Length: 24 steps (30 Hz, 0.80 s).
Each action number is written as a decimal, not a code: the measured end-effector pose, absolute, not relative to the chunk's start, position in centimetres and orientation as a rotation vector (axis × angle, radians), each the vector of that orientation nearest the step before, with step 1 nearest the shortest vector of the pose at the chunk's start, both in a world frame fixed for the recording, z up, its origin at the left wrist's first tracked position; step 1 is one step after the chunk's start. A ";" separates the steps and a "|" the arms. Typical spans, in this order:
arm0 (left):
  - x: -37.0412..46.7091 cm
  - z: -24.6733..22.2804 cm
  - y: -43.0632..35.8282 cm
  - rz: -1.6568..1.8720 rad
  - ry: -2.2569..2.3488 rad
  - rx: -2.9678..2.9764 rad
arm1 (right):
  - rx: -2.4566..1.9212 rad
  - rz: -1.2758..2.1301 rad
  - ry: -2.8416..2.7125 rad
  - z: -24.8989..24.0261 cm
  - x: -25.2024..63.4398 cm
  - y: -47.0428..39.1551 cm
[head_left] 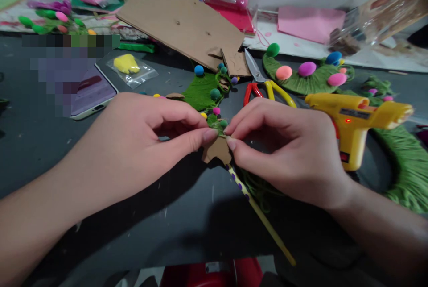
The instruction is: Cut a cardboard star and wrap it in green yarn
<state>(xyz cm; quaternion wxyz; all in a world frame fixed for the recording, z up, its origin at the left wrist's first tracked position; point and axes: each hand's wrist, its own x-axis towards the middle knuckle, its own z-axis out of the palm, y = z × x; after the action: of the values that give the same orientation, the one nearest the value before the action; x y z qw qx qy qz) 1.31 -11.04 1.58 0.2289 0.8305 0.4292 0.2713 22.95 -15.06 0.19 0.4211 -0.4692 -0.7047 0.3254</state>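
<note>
Between my two hands is a small brown cardboard cutout point(217, 149), its upper part covered in green yarn with small pom-poms. My left hand point(160, 131) pinches its left edge between thumb and fingers. From the other side, the thumb and fingertips of my right hand point(277, 144) close on its right edge. A thin yellow stick point(264, 218) with purple dots near its top slants down to the right from under the cutout. Just beyond my fingertips lies a larger green yarn-wrapped piece point(200, 93) with pom-poms.
A yellow glue gun point(354, 122) with a lit red light stands right of my right hand. Scissors point(257, 77) with red and yellow handles lie behind it. Cardboard sheets point(180, 19), a phone point(95, 93), a bag of yellow material point(129, 66) and a green yarn-wrapped ring point(408, 166) surround the workspace.
</note>
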 end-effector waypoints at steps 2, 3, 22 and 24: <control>1.3 1.5 -11.1 0.742 1.184 2.284 | -1.146 0.821 -1.763 0.1 23.0 -15.0; 1.3 1.5 -11.1 0.737 1.184 2.279 | -1.142 0.827 -1.762 0.1 23.0 -15.0; 1.4 1.4 -10.8 0.612 1.238 2.058 | -1.258 1.118 -1.590 0.2 22.8 -14.5; 1.4 1.2 -10.7 0.605 1.254 2.032 | -1.259 1.143 -1.567 0.1 22.7 -14.3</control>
<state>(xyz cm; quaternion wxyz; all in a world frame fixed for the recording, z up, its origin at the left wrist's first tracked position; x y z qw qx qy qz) 1.35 -10.72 1.20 0.3327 0.7780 0.4801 0.2316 22.66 -14.35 0.08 0.4029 -0.4982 -0.6201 0.4526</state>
